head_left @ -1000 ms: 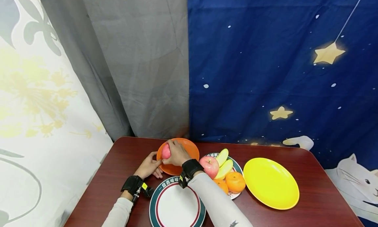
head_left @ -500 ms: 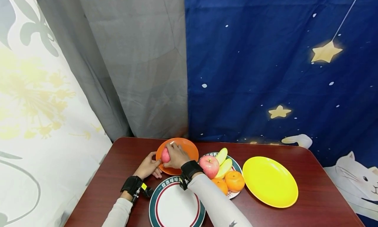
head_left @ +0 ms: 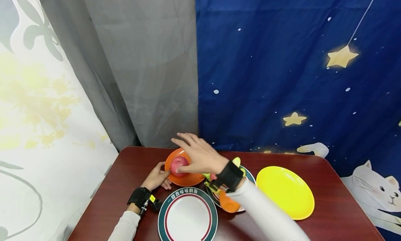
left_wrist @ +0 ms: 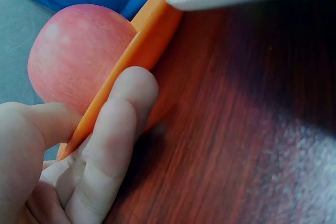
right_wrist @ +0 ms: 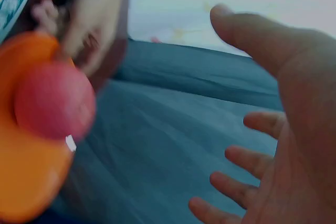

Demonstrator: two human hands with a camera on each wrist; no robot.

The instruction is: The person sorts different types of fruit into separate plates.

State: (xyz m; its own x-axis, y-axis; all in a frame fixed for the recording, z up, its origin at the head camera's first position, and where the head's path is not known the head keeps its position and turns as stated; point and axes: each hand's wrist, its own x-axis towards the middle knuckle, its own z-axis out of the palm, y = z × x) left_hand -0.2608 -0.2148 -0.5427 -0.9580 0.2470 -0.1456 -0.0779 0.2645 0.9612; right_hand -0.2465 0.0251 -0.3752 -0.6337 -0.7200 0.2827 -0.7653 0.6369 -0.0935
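Observation:
A pinkish-red apple point(head_left: 178, 164) sits on the orange plate point(head_left: 188, 180) near the table's back edge. My left hand point(head_left: 155, 177) grips this plate by its left rim. In the left wrist view the thumb lies on the apple's side of the orange rim point(left_wrist: 152, 38), with fingers point(left_wrist: 113, 135) against the outside. My right hand point(head_left: 203, 155) is raised over the plate's right part, its fingers spread and holding nothing. Seen from the right wrist, the apple point(right_wrist: 55, 100) is apart from the right fingers.
Close in front is a white plate with a green rim point(head_left: 188, 220). Another green-rimmed plate point(head_left: 249, 176) carries fruit, including an orange point(head_left: 229, 203), partly hidden by the right wrist. A yellow plate point(head_left: 285, 194) lies to the right. Curtains hang behind the table point(head_left: 332, 202).
My right hand has let go of the apple, lifted, and moved back to the right with fingers spread. The apple stays on the orange plate. My left hand keeps its grip on the rim.

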